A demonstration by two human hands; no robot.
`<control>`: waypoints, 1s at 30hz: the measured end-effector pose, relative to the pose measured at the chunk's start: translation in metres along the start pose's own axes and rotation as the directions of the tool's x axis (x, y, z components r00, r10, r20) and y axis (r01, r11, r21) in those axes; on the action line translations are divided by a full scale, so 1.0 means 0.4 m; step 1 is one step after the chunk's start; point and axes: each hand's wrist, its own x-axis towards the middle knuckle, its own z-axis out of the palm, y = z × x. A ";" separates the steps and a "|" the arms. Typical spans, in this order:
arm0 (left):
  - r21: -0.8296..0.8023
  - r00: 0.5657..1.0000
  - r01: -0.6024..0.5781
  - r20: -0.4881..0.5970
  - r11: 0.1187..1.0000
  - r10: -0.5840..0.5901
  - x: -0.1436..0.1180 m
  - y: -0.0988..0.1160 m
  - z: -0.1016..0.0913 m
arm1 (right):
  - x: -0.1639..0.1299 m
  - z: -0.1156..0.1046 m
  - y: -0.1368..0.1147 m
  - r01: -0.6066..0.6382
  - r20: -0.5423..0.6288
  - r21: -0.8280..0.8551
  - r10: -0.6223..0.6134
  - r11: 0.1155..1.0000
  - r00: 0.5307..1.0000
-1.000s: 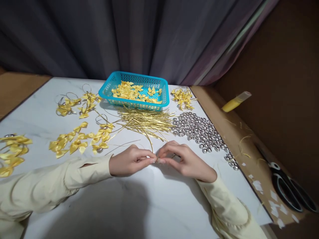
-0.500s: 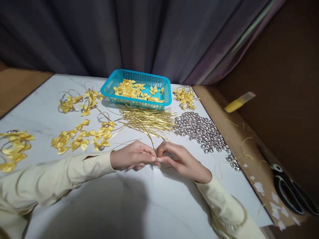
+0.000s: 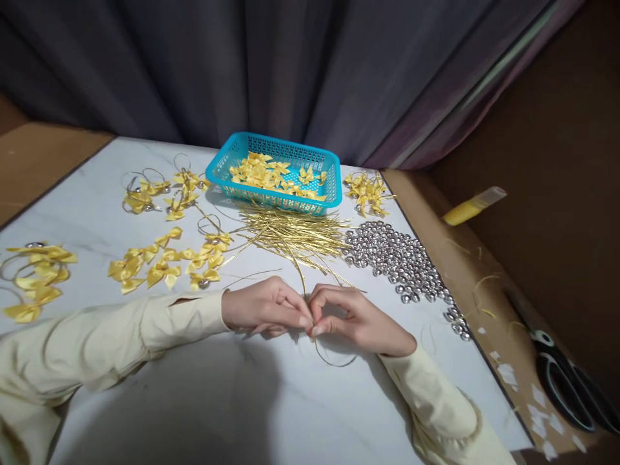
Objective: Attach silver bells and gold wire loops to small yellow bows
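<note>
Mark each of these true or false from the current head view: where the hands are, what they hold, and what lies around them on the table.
1. Both hands meet and pinch a thin gold wire. True: the left hand and right hand touch at the fingertips, and the wire loops below them.
2. The blue basket holds silver bells. False: it holds yellow ribbon bows.
3. The silver bells lie right of the gold wire pile. True.
4. The right hand holds the scissors. False: they lie untouched at the far right.
5. The yellow glue stick lies off the white table. True.
</note>
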 end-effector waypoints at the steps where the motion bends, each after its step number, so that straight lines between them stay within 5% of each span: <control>1: -0.004 1.000 -0.007 0.001 1.000 0.007 0.000 -0.001 -0.001 | -0.001 -0.001 -0.001 0.000 0.007 0.013 0.000 1.000 1.000; 16: -0.246 0.999 -0.052 -0.016 0.968 0.049 0.005 -0.014 -0.013 | -0.014 -0.001 0.005 -0.074 -0.039 0.345 0.093 0.936 0.995; 30: -0.267 0.994 -0.110 -0.035 0.957 0.104 0.005 -0.016 -0.022 | -0.035 -0.027 -0.001 -0.180 -0.048 0.319 0.206 0.930 0.977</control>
